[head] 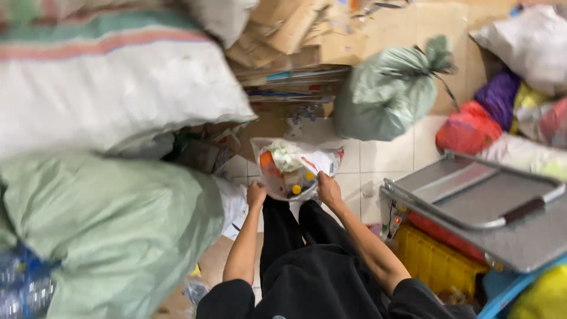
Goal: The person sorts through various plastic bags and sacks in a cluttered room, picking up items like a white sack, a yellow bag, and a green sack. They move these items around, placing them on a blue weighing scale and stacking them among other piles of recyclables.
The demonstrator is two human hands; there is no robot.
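Hands both closed on the rim of a clear thin plastic bag [295,168] stuffed with mixed scraps: left hand [256,194] pinches the near left edge, right hand [328,188] grips the near right edge, mouth spread between them. Bag hangs just above the white tiled floor [384,159], in front of the person's black-trousered legs [295,236]; inside, orange and yellow pieces and crumpled white-green wrapping show, details too blurred to sort.

Judgement on handling: film looks flimsy, so an even pull from both sides and support under the load seem wise; a one-sided tug could tear the rim or tip contents out. Keeping the mouth level matters most.

Surroundings tight. Big white woven sack with pink and green stripes [112,82] sits above a pale green woven sack [112,230] on the left, near the left elbow. Tied grey-green plastic bag [390,88] stands beyond, well apart. Folded metal frame with grey panel [484,207] lies to the right over a yellow plastic crate [434,260], near the right forearm, so little swing room there. Flattened brown cardboard [283,35] piled at the back.
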